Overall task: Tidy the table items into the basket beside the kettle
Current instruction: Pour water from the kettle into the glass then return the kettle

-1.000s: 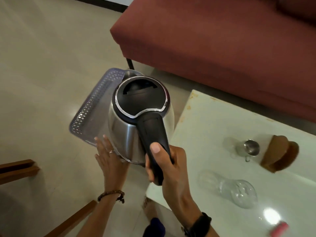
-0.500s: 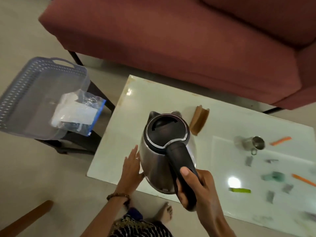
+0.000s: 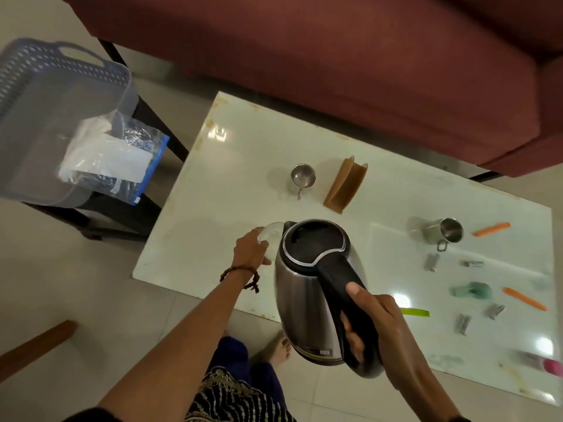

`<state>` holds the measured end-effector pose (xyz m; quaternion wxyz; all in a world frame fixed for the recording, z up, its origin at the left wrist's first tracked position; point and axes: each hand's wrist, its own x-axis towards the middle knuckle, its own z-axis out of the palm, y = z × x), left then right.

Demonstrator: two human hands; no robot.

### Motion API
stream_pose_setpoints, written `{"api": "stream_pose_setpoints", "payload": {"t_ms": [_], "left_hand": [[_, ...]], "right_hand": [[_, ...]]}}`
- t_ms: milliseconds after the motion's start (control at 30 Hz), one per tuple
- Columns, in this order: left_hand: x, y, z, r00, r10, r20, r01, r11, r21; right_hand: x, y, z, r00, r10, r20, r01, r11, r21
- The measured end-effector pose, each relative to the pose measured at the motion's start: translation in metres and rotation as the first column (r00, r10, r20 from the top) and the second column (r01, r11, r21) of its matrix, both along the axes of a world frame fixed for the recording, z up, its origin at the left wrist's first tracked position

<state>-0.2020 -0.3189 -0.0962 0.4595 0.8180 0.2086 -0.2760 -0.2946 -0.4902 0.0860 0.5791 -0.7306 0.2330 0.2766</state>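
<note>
My right hand grips the black handle of a steel kettle and holds it above the near edge of the white table. Just left of the kettle's spout, my left hand curls around a clear glass on the table. The kettle hides part of the glass. The grey lattice basket sits on a dark stool left of the table, with a plastic bag inside. On the table lie two steel cups, a brown holder and orange sticks.
Metal clips, a teal item, a green strip and a pink object are scattered over the table's right half. A maroon sofa borders the far side. A wooden chair arm is at lower left.
The kettle has been carried from over the basket to over the table's near edge. My left hand left the kettle's side and closed around the clear glass.
</note>
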Motion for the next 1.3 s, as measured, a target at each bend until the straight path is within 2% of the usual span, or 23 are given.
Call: {"api": "stream_pose_setpoints", "payload": {"t_ms": [200, 333, 400, 467, 633, 733, 967, 1300], "left_hand": [[-0.005, 0.011, -0.003, 0.993, 0.097, 0.068, -0.098, 0.995, 0.006], [-0.005, 0.029, -0.009, 0.974, 0.214, 0.072, -0.212, 0.976, -0.04], [-0.006, 0.037, -0.011, 0.961, 0.273, 0.047, -0.268, 0.959, -0.096], [-0.006, 0.043, -0.01, 0.941, 0.338, -0.01, -0.332, 0.918, -0.218], [-0.007, 0.054, -0.006, 0.956, 0.293, -0.01, -0.273, 0.878, -0.393], [-0.009, 0.053, -0.006, 0.933, 0.356, -0.044, -0.337, 0.83, -0.445], [-0.016, 0.051, -0.008, 0.894, 0.441, -0.081, -0.413, 0.739, -0.532], [-0.016, 0.054, -0.009, 0.889, 0.437, -0.135, -0.431, 0.704, -0.564]], "right_hand": [[0.012, 0.005, -0.012, 0.99, 0.054, -0.131, -0.048, 0.998, 0.048], [0.028, 0.011, -0.018, 0.983, 0.119, -0.136, -0.117, 0.993, 0.024], [0.038, 0.016, -0.02, 0.976, 0.172, -0.137, -0.173, 0.985, 0.006], [0.048, 0.021, -0.02, 0.96, 0.233, -0.154, -0.236, 0.972, -0.004], [0.072, 0.035, -0.022, 0.915, 0.335, -0.223, -0.351, 0.936, -0.036], [0.082, 0.04, -0.026, 0.894, 0.381, -0.236, -0.407, 0.911, -0.068], [0.099, 0.048, -0.025, 0.835, 0.468, -0.289, -0.51, 0.856, -0.088], [0.111, 0.056, -0.022, 0.807, 0.508, -0.302, -0.56, 0.821, -0.113]]}}
